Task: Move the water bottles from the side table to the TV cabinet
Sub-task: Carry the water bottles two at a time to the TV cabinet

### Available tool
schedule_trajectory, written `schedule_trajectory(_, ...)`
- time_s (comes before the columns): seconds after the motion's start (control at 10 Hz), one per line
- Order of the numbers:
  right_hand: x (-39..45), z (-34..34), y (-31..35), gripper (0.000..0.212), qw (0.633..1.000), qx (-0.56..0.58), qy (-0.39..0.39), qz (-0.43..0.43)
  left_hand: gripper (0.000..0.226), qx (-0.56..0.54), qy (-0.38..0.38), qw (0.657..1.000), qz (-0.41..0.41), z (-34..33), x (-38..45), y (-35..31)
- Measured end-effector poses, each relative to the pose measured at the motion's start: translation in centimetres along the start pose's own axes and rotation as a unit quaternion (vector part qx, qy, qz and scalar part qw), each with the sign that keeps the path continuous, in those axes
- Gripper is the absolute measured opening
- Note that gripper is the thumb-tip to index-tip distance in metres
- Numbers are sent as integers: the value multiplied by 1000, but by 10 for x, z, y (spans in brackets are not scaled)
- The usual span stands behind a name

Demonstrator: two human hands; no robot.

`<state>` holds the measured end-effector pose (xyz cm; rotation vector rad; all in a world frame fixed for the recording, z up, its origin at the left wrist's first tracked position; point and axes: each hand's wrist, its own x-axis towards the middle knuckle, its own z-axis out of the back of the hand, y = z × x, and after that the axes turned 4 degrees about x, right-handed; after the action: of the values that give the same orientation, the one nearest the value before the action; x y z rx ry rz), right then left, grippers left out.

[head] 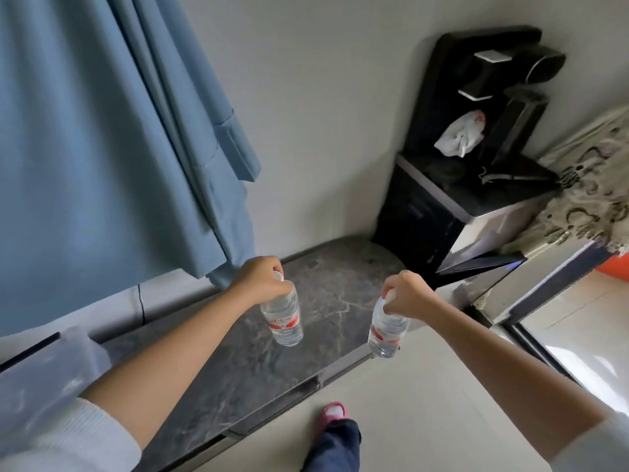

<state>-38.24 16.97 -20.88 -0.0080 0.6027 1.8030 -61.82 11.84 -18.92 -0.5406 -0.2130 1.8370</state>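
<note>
While both hands' fingers pinch bottle tops, left bottle (pixel 281 315) at 9 o'clock over the surface (pixel 340 287), right bottle (pixel 386 330) at 3 o'clock past its edge; setting down likely remains.

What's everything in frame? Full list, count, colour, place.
water bottles: 2, clear with red labels, one over the cabinet top, one at its front edge
cabinet top: 1, dark grey marble, centre
curtain: 1, blue, upper left
water dispenser: 1, black, upper right
white cloth: 1, on the dispenser
plastic box: 1, translucent, lower left
slipper: 1, pink, floor
left hand: grips a bottle's neck
right hand: grips the other's
</note>
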Motion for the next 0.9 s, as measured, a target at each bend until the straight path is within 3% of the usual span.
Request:
schedule_trajectory(0.2, 100, 28, -39, 27, 997, -10, 72, 4, 15, -22, 28, 999, -1, -21, 105, -39)
schedule_trajectory(0.3, 140, 41, -51, 28, 993, -70, 90, 13, 13, -3, 42, 999, -8, -26, 145, -55)
schedule_trajectory(0.4, 179, 63, -54, 7, 987, -115, 67, 91, 14, -7, 48, 999, 1, -33, 188, -70)
schedule_trajectory(0.5, 221, 78, -65, 33, 976, -161, -30, 145, 11, -16, 53, 998, 27, -41, 220, -80)
schedule_trajectory(0.6, 272, 72, -81, 27, 979, -121, 106, 129, 9, -24, 48, 996, 67, -52, 256, -86)
schedule_trajectory(0.8, 356, 53, -88, 28, 968, -96, 185, 143, 10, -46, 44, 987, 145, -79, 314, -95)
schedule_trajectory(0.9, 395, 43, -89, 30, 952, -147, 190, 192, 15, -46, 51, 981, 183, -93, 342, -99)
